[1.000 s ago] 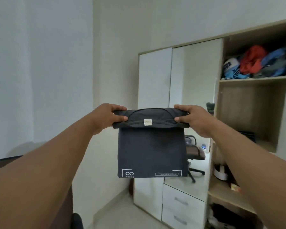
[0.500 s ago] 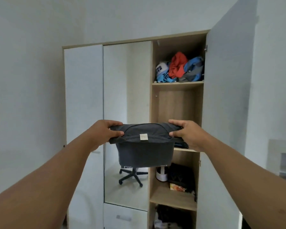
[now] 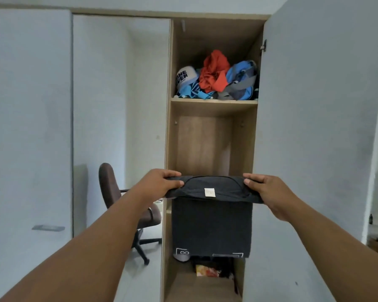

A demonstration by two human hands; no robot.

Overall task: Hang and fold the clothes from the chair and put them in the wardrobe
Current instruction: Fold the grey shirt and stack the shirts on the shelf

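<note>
Folded dark shirt (image 3: 211,223) hangs directly before the open wardrobe compartment (image 3: 203,147), long axis horizontal, pinched at opposite ends by left hand (image 3: 159,184) and right hand (image 3: 268,192), both equally near.

Soft, even daylight is filling the room; no glare is showing. Shadow is darkening the wardrobe (image 3: 214,136) recess. Wide-angle distortion is bowing the edges, and mild blur is softening detail.

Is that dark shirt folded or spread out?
Folded. The dark shirt hangs as a narrow rectangle, collar doubled over on top, held by the left hand and right hand.
</note>
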